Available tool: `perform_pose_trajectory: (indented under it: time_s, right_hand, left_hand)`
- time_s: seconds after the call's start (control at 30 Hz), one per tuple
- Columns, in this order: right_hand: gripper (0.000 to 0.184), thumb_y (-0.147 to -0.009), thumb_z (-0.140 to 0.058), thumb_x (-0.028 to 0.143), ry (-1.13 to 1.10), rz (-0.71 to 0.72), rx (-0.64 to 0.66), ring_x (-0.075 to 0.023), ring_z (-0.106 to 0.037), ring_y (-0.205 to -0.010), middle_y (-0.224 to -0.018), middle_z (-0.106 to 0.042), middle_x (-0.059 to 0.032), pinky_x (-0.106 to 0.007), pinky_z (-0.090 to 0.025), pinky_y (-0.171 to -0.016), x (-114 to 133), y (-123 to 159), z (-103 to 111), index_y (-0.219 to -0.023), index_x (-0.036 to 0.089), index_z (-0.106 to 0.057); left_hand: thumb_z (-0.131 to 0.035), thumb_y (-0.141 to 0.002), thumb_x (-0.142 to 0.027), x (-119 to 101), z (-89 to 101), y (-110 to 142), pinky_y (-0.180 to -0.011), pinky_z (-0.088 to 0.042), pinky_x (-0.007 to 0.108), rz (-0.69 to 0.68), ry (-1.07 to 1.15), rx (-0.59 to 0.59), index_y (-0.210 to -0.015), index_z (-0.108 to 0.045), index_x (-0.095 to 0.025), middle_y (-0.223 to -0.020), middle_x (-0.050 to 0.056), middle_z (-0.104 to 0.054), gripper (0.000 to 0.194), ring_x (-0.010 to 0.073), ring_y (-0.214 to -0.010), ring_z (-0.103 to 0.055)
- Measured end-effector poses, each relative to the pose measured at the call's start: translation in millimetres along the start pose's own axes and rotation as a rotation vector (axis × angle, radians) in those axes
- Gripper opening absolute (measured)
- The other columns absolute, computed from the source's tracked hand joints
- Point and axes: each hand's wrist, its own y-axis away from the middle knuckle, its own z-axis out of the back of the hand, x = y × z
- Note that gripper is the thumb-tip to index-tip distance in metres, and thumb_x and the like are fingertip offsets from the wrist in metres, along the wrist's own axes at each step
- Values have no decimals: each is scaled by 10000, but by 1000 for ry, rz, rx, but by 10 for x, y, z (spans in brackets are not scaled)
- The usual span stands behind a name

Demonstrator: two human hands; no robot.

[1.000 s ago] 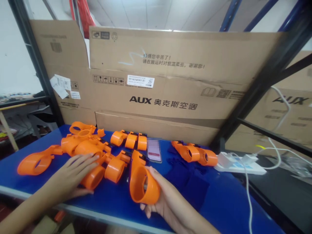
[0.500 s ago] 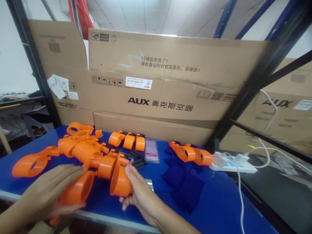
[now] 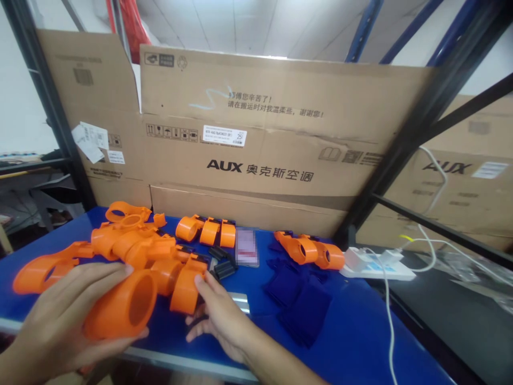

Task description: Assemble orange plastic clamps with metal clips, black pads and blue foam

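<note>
My left hand (image 3: 76, 310) is wrapped around an orange plastic ring (image 3: 120, 307), its open end facing right, above the table's front edge. My right hand (image 3: 222, 315) has its thumb on the right side of another orange ring (image 3: 185, 291) with a black strip on top, the other fingers curled below it. Something dark shows by those fingers; I cannot make it out. Behind both hands lies a heap of orange rings (image 3: 132, 243), some with long tabs. Black clips (image 3: 223, 267) lie just beyond my right hand.
Three orange rings (image 3: 209, 232) stand in a row before the cardboard (image 3: 256, 208). Dark blue cloth pieces (image 3: 306, 315) lie on the blue table (image 3: 360, 331), with more orange rings (image 3: 302, 250) behind them. A white power strip (image 3: 380, 270) with cables is at right. A blurred card (image 3: 247, 247) lies mid-table.
My right hand has moved left with its orange ring, closer to the heap. The ring in my left hand has come up and turned its open end more towards me. The view has shifted slightly.
</note>
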Motion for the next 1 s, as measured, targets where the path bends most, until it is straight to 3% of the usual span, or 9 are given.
perform_pose_trajectory:
  time_s: [0.17, 0.33, 0.43, 0.53, 0.67, 0.73, 0.83, 0.93, 1.0]
  right_hand:
    - [401, -985, -547, 506, 117, 66, -1, -142, -653, -652, -960, -653, -84, -236, -576, -461, 99, -54, 84, -1173, 171, -664]
    - [473, -952, -564, 558, 133, 320, -143, -102, -586, -581, -1073, -681, -83, -171, -455, -375, 345, 134, 325, -1294, 237, -619]
    - [564, -906, -635, 557, 174, 401, -181, -103, -580, -540, -944, -709, -45, -164, -417, -371, 536, 190, 516, -1371, 252, -543]
    - [477, -876, -670, 534, 209, 473, -272, -91, -528, -462, -734, -664, 20, -159, -375, -360, 684, 148, 741, -1223, 213, -610]
    - [372, -910, -594, 525, 238, 614, -451, -89, -491, -430, -636, -644, 10, -181, -371, -374, 808, 39, 1050, -957, 163, -667]
    - [372, -912, -573, 514, 261, 656, -508, -93, -479, -421, -632, -650, -4, -194, -361, -369, 856, -6, 1179, -911, 156, -671]
    - [381, -897, -570, 515, 277, 675, -550, -100, -451, -407, -593, -617, 13, -208, -356, -369, 926, -59, 1325, -967, 157, -682]
    - [410, -885, -588, 535, 288, 665, -550, -106, -437, -406, -571, -593, 28, -215, -345, -377, 995, -98, 1422, -1017, 161, -689]
    - [425, -890, -594, 562, 346, 635, -511, -119, -462, -421, -591, -609, 18, -229, -363, -400, 1032, -106, 1465, -993, 163, -696]
  left_hand:
    - [-887, -691, -463, -253, -298, -59, -994, -555, 506, -147, 34, 134, -1401, -577, -245, -1274, 128, -714, 804, 377, -1127, -686]
    - [-840, -760, -450, -560, -663, -229, -1045, -539, 508, -188, 155, 162, -1477, -492, -205, -1317, 160, -682, 834, 361, -1206, -652]
    - [-827, -781, -428, -695, -913, -381, -1078, -515, 521, -241, 282, 169, -1517, -450, -208, -1364, 166, -656, 856, 366, -1268, -612]
    - [-805, -816, -382, -836, -1169, -547, -1146, -431, 564, -222, 454, 206, -1567, -380, -269, -1481, 149, -576, 870, 366, -1362, -536]
    - [-772, -779, -616, -1092, -1511, -740, -1211, -284, 610, 130, 897, 334, -1630, -232, -289, -1659, 157, -332, 1060, 419, -1502, -315]
    - [-533, -933, -661, -1220, -1669, -839, -1215, -294, 560, 438, 1220, 364, -1618, -277, -260, -1657, 152, -339, 833, 380, -1520, -291]
    - [-329, -990, -679, -1347, -1844, -1021, -988, -531, 528, 757, 1717, 543, -1442, -528, -128, -1358, 241, -639, 740, 401, -1288, -585]
    - [-462, -948, -658, -1395, -1941, -1197, -732, -606, 460, 866, 2037, 629, -1322, -592, -92, -1144, 239, -725, 690, 381, -992, -726]
    - [-561, -931, -584, -1416, -1992, -1265, -673, -609, 410, 975, 2081, 621, -1285, -604, -117, -1129, 206, -736, 588, 330, -884, -751]
